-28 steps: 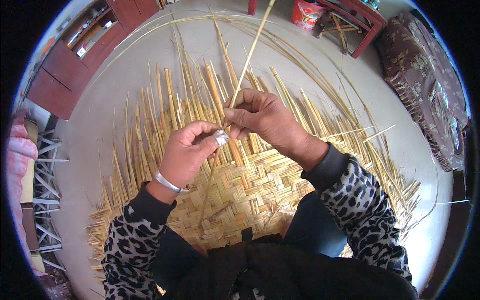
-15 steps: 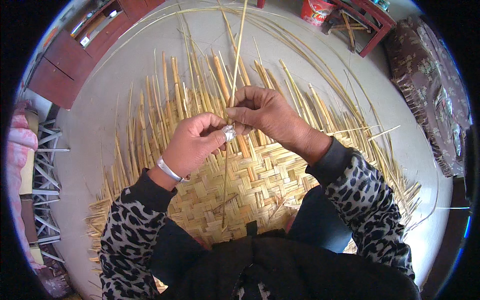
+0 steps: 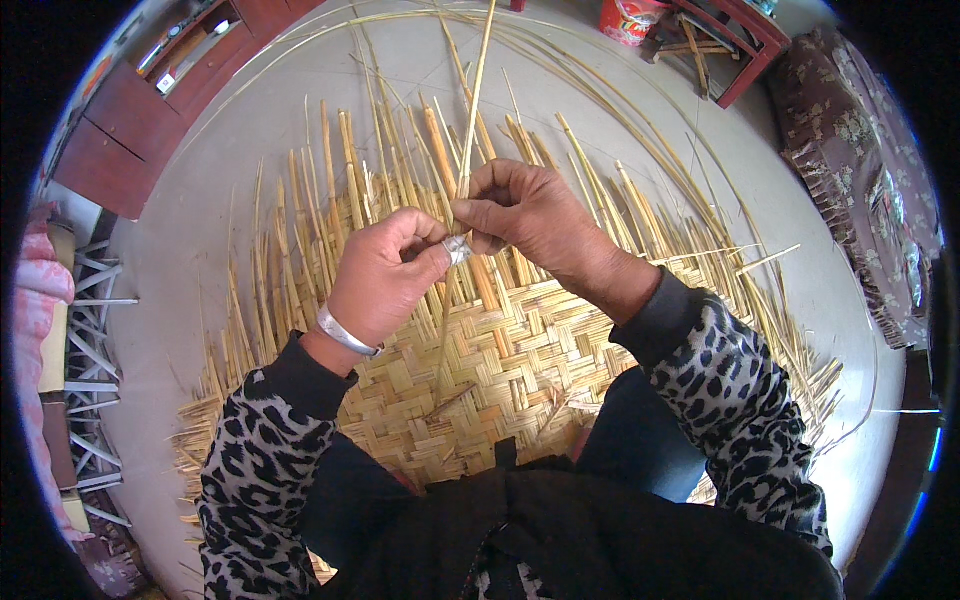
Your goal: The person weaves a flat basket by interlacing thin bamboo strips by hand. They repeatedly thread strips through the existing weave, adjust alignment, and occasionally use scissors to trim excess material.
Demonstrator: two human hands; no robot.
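A half-woven mat of pale yellow bamboo strips lies on the grey floor, loose strip ends fanning out beyond it. Both hands meet above the mat's middle. My left hand, with a taped thumb and a silver bangle, pinches a long thin strip that rises toward the top of the picture. My right hand grips the same strip just above the left hand. The strip's lower end runs down onto the woven part.
Long loose strips curve across the floor beyond the mat. A red wooden cabinet stands at upper left, a red bucket and a wooden stool at top right, a dark patterned cushion at right, a metal rack at left.
Both hands have stayed on the strip and shifted slightly lower over the mat. The strip's upper end has swung a little to the left, standing more upright.
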